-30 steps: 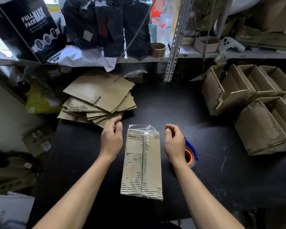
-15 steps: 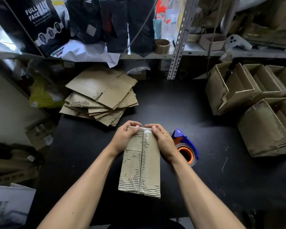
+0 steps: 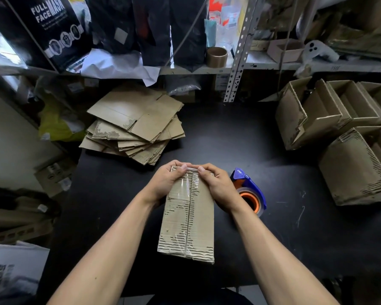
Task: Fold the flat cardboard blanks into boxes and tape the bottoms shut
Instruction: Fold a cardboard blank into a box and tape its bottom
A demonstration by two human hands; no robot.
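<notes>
A folded cardboard box [image 3: 188, 219] stands bottom-up in the middle of the black table [image 3: 229, 133], clear tape running down its centre seam. My left hand [image 3: 166, 180] grips the box's far left corner, thumb pressing the tape end over the far edge. My right hand [image 3: 216, 182] grips the far right corner the same way. A blue tape dispenser [image 3: 250, 191] with an orange core lies just right of my right wrist. A stack of flat cardboard blanks [image 3: 136, 126] lies at the table's far left.
Several finished open boxes [image 3: 339, 133] are piled at the right side of the table. A metal shelf [image 3: 262, 64] with black bags, a tape roll [image 3: 217, 56] and a small box runs along the back. A shelf post [image 3: 238, 51] stands behind the centre.
Both hands moved in from beside the box and closed on its far end, pressing the loose tape end down over the edge. The box sits slightly nearer me.
</notes>
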